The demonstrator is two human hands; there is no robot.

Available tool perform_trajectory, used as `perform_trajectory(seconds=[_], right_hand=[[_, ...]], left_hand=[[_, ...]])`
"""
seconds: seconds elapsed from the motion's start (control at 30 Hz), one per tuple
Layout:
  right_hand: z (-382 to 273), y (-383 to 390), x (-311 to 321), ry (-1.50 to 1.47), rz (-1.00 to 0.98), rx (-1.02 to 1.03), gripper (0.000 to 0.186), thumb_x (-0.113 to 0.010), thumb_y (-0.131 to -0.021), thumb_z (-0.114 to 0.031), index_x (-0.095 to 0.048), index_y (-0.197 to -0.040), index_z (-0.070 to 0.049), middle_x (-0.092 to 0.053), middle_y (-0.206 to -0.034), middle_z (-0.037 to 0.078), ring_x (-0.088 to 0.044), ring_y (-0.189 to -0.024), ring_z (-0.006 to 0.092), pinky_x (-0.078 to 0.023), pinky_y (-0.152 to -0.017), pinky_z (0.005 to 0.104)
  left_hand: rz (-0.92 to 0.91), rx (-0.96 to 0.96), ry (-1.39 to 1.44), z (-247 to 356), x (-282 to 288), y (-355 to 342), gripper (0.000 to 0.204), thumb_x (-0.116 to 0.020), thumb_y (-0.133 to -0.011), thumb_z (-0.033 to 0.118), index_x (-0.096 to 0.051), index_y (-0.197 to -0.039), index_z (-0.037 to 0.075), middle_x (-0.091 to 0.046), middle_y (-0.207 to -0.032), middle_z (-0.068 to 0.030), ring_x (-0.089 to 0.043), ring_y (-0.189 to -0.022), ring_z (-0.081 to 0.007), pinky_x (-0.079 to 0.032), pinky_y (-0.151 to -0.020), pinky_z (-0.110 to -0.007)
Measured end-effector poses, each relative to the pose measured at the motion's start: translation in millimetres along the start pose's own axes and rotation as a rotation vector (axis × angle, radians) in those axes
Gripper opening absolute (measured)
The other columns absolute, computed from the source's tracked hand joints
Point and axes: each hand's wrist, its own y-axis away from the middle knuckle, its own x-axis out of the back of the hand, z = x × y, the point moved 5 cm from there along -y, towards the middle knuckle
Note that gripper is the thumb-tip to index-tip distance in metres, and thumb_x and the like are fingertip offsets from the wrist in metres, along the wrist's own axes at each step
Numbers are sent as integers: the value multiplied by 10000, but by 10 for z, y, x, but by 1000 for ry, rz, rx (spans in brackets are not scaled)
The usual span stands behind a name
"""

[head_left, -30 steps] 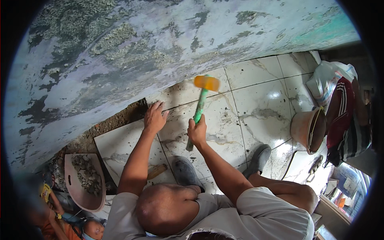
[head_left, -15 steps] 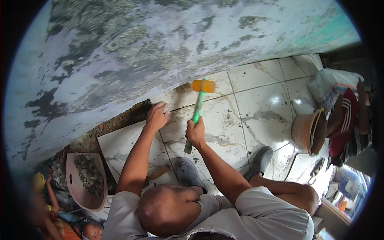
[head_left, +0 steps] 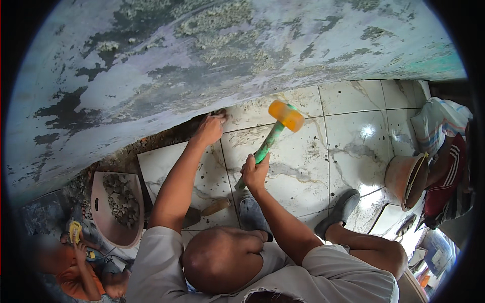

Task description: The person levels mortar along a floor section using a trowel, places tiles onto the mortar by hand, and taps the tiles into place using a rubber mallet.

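My right hand (head_left: 256, 172) is closed round the green handle of a rubber mallet (head_left: 286, 115) with an orange-yellow head. The mallet is tilted, its head up and to the right over the floor tiles. My left hand (head_left: 211, 129) rests at the near-wall end of a white marbled tile (head_left: 242, 118), fingers stretched toward the wall's foot and holding nothing. Left of that hand lies a strip of bare, rough ground (head_left: 166, 137). A loose-looking tile (head_left: 187, 166) lies under my left forearm. Beside my knee a wooden-handled trowel (head_left: 216, 206) is partly hidden by my arm.
A peeling wall (head_left: 202, 65) runs along the far side. At left stands a pinkish tub (head_left: 117, 232) of rubble; beyond it a person in orange (head_left: 76, 272) holds a yellow tool. On the right are a bucket (head_left: 399, 177), a white sack (head_left: 442, 121) and another person's maroon clothing (head_left: 447, 177).
The mallet head has swung up and rightward, its handle now more slanted. My left hand stays by the wall. The whole view has shifted, and the person at left now shows a yellow tool.
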Motion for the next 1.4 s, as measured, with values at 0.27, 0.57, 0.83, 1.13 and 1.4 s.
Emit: perform_trajectory(seconds=[0.27, 0.57, 0.83, 1.13, 1.4], right_hand=[[325, 9, -99, 392, -159, 70, 180, -528, -868, -108, -418, -958, 3, -510, -621, 114, -520, -508, 217, -434, -491, 371], [333, -139, 37, 424, -104, 149, 168, -523, -883, -102, -382, -950, -37, -491, -583, 51, -486, -422, 136, -421, -393, 309], [109, -135, -141, 610, -212, -46, 266, -562, -821, -159, -460, -960, 44, -584, -731, 292, -592, -736, 480, -467, -699, 503], [-370, 237, -144, -191, 44, 76, 146, -474, -928, -54, -342, -988, -73, -460, -637, 41, -449, -432, 116, -420, -411, 280], [439, 191, -555, 390, -40, 142, 180, -514, -875, -110, -390, -962, -14, -515, -576, 83, -519, -424, 174, -424, -387, 336]], left_hand=[[-80, 22, -43, -122, -1, -66, 490, -410, -802, -49, -641, -1221, 58, -542, -1352, -135, -507, -1247, -293, -345, -1104, -385], [-56, 42, 25, 16, 140, -26, 535, -410, -752, -103, -680, -1169, 95, -540, -1351, -125, -526, -1222, -320, -395, -1076, -371], [-10, 19, 115, -136, 171, -40, 498, -410, -757, -66, -685, -1147, 77, -561, -1303, -167, -523, -1213, -346, -418, -1039, -380], [227, 59, 58, -211, 234, 221, 485, -426, -808, -65, -609, -1244, 47, -541, -1337, -167, -511, -1236, -328, -415, -1049, -375], [46, 182, -115, -233, 173, 84, 509, -411, -817, -60, -600, -1267, 86, -535, -1346, -165, -541, -1205, -330, -439, -1030, -401]])
